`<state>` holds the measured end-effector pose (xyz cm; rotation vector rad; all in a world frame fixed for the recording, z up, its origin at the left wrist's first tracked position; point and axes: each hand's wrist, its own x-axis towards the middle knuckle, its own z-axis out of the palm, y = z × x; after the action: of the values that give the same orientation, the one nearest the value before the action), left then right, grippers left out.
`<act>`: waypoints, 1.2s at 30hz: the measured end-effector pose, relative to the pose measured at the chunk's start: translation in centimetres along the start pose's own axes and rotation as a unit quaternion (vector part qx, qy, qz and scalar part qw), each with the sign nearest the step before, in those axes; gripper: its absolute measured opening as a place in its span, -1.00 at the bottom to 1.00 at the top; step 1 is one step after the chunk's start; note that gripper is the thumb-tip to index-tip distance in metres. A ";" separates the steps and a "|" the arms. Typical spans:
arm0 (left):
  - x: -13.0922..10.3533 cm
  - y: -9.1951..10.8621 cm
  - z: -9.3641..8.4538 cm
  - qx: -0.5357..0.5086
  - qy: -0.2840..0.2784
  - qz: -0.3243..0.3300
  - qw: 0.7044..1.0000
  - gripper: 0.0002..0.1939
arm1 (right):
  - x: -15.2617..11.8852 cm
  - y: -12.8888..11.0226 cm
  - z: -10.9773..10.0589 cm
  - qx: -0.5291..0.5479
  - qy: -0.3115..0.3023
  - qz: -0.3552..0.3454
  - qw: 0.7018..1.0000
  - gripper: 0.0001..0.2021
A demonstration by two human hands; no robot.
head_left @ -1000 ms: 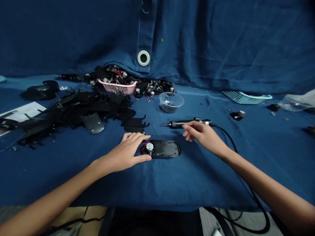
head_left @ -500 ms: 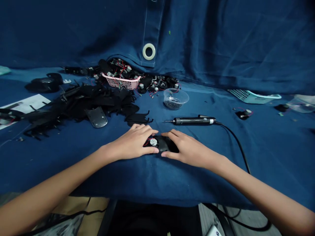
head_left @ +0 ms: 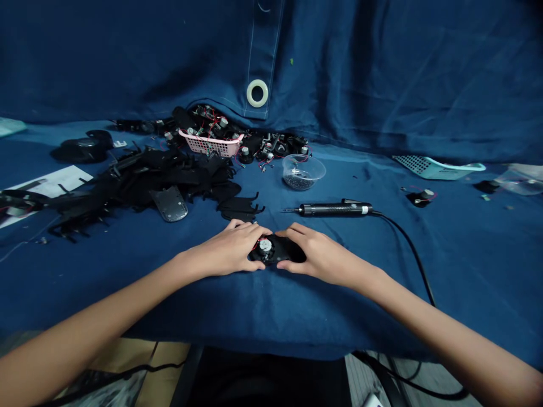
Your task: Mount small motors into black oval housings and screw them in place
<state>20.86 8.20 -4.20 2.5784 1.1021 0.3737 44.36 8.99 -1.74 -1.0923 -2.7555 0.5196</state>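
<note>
A black oval plastic housing point(head_left: 278, 249) with a small round motor and red wires at its left end lies on the blue cloth in front of me. My left hand point(head_left: 231, 250) grips its left end, fingers curled over the motor side. Holding the right end is my right hand point(head_left: 320, 257), which covers most of the shell. Behind the hands a black electric screwdriver point(head_left: 333, 210) lies on the cloth, tip pointing left, its cable point(head_left: 413, 249) trailing right and off the table's front edge.
A heap of black plastic shells point(head_left: 139, 183) fills the left. A pink basket point(head_left: 212, 143) of motors and wires stands at the back, a clear cup point(head_left: 302, 171) of small screws beside it. A pale green basket point(head_left: 436, 166) lies far right, white paper point(head_left: 53, 181) far left.
My right hand left the screwdriver lying on the cloth and came down to the housing's right end. Both hands now close on the housing.
</note>
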 end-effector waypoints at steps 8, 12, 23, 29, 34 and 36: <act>-0.3 0.5 1.6 -0.012 0.043 -0.026 0.999 -0.39 | 0.0 -0.1 0.1 -0.007 0.005 -0.003 1.000 -0.42; -0.7 0.6 1.3 -0.017 0.035 -0.023 0.999 -0.37 | -0.1 -0.1 0.1 -0.012 0.008 -0.007 1.000 -0.43; -1.4 1.6 -2.2 -0.009 0.124 -0.024 0.992 -0.76 | -0.1 0.0 0.3 -0.011 0.026 -0.008 1.000 -0.44; -4.0 3.6 0.8 0.102 0.199 -0.001 0.975 -0.91 | 0.0 -0.3 0.3 -0.017 0.026 0.002 1.000 -0.43; -5.7 4.3 3.4 0.088 0.182 -0.024 0.979 -0.81 | -0.2 -0.7 0.8 -0.024 0.052 0.008 0.998 -0.42; -5.6 4.1 3.4 0.077 0.195 -0.035 0.977 -0.79 | -0.2 -0.8 1.0 -0.027 0.059 0.009 0.998 -0.43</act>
<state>20.96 0.80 -6.45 2.6577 1.3961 0.8343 43.75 8.08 -2.37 -1.1218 -2.6745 0.3708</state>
